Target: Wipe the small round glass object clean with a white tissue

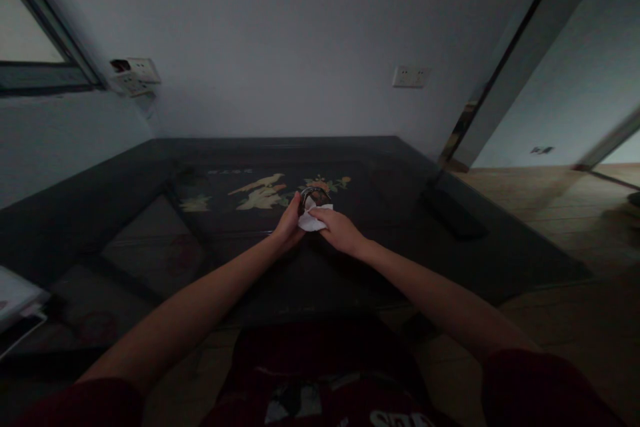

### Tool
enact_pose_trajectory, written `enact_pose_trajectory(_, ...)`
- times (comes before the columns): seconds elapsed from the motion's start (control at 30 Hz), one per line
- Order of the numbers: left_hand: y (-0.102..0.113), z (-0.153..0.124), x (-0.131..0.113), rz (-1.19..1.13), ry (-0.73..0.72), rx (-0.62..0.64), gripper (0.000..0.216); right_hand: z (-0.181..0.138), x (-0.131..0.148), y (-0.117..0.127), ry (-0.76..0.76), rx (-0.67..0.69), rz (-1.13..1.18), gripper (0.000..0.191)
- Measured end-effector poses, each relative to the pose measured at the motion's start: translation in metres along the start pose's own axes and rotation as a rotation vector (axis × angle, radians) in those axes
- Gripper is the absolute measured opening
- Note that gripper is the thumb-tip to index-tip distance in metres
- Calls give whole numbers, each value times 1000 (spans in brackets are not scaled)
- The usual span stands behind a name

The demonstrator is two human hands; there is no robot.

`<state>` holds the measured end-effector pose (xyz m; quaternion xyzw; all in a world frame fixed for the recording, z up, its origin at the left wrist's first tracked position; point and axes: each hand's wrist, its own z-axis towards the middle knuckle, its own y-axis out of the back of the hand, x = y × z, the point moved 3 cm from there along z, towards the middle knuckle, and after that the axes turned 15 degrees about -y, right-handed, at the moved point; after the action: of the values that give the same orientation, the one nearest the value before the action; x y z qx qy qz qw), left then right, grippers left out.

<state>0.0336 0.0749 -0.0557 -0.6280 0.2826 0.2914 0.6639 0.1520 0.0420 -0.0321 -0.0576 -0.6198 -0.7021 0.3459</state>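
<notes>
Over the dark glossy table (pixel 360 233), my two hands meet in front of me. My left hand (pixel 289 223) is closed around the left side of a small shiny object with a curved, ring-like rim (pixel 316 193); its exact kind is unclear in the dim light. A crumpled white tissue (pixel 313 221) is pinched in my right hand (pixel 340 230), thumb on top. The tissue presses against the near side of the shiny object and covers part of it.
The tabletop bears a picture of birds and flowers (pixel 263 192). A dark flat object (pixel 453 213) lies at its right, and a white box-like thing (pixel 20 297) stands at the left edge. Wall sockets (pixel 410 77) sit behind; wooden floor (pixel 525 193) lies right.
</notes>
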Motion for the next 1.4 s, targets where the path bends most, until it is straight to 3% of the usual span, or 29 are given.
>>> enact_pose_trajectory(0.1, -2, 0, 1, -6, 21, 33, 41, -1, -2, 10, 17, 5, -230, 45)
enact_pose_trajectory(0.23, -1, 0, 2, -9, 41, 60, 42, -1, 1, 19, 108, -53, -499, 31)
enact_pose_trajectory(0.4, -2, 0, 2, 9, 38, 71, 42, -3, 7, 17, 107, -99, -574, 28)
enact_pose_trajectory(0.57, -6, -2, 2, 12, 13, 71, 40, -5, 7, 9, 17, -42, -351, 39)
enact_pose_trajectory(0.7, -5, -4, -1, 46, -8, 27, 40, 0, 2, 1, -59, 4, 7, 48)
enact_pose_trajectory(0.87, -1, -6, -3, 51, 1, 83, 43, 6, -2, -11, -86, 98, 420, 56)
enact_pose_trajectory(0.93, 0, -5, -3, 42, -3, 66, 42, 4, 0, -11, -62, 89, 351, 56)
enact_pose_trajectory(1.07, -2, -3, -2, 16, 7, 18, 42, -3, 5, -4, 1, 38, -21, 56)
enact_pose_trajectory(1.4, -4, -4, -3, 10, 49, 58, 44, -7, 11, 20, 94, -70, -587, 36)
